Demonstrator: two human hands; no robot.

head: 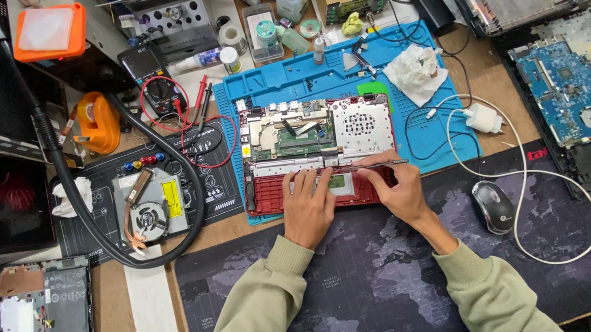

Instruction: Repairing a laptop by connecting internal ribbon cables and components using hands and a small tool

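On the blue mat [425,141] sits the red laptop [317,153]; left hand [308,205] presses flat on its lower edge, right hand [399,188] pinches a thin tool [381,163] over it.

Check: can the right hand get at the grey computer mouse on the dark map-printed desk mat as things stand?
Probably yes: the grey computer mouse lies in the open just beside the right hand, nothing between them, though that hand holds a thin tool.

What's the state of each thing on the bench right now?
Red laptop: opened up, board exposed.
Left hand: fingers pressing flat on laptop's lower edge.
Right hand: holding thin tool level over laptop.
Blue mat: under laptop.
Mouse: untouched, on desk pad.
White charger: cable looped loose.
Cooling fan: removed, lying on dark mat.
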